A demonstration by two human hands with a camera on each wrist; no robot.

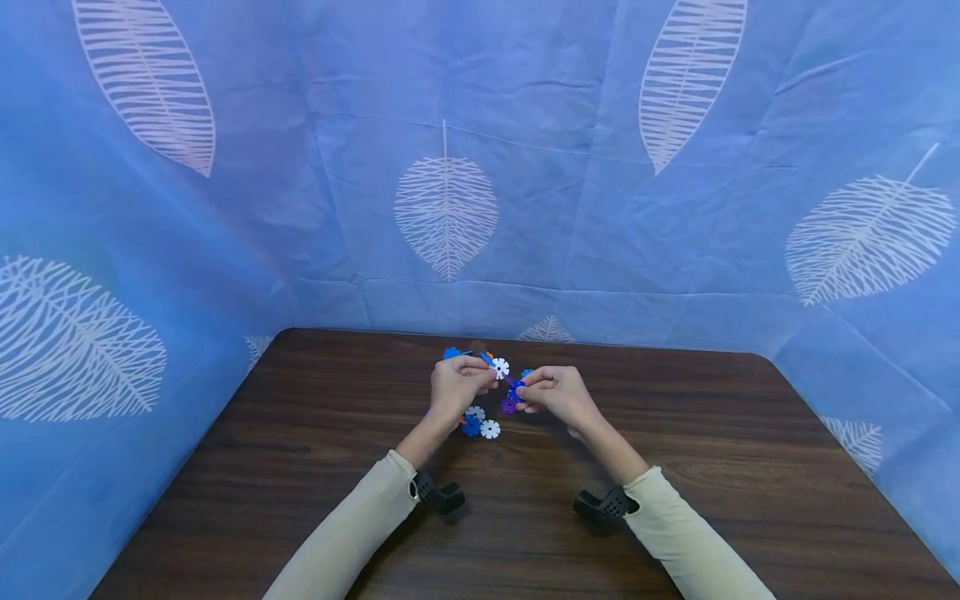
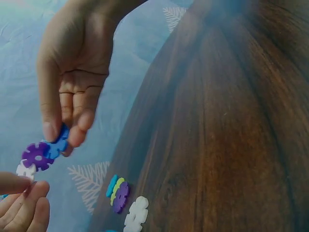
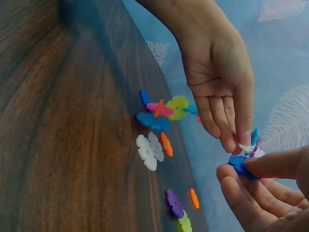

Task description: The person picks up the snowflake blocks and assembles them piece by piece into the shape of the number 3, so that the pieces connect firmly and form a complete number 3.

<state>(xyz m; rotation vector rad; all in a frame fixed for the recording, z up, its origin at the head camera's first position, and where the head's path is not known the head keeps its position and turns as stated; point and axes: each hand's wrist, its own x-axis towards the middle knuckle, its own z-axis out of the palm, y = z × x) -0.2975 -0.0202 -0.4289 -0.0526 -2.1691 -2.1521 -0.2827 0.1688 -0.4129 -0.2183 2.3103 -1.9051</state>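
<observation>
My left hand [image 1: 461,385] pinches a white notched plastic disc [image 2: 25,170] between thumb and fingers. My right hand [image 1: 558,393] grips a blue notched disc [image 3: 239,164] by its edge, thumb against its face. Between the hands, a purple disc [image 2: 38,157] stands next to the white one and meets the blue disc at its rim. Above the table, the hands are close together with these pieces. Fingers cover part of the white and blue discs, so how their slots fit is hidden.
On the dark wooden table [image 1: 300,500] lie white [image 1: 491,429], blue [image 1: 471,426] and purple [image 3: 174,203] discs. Orange discs [image 3: 194,198] lie near them. A cluster with yellow-green [image 3: 177,107] and pink [image 3: 159,109] discs appears near the left hand. A blue leaf-patterned cloth [image 1: 570,208] hangs behind.
</observation>
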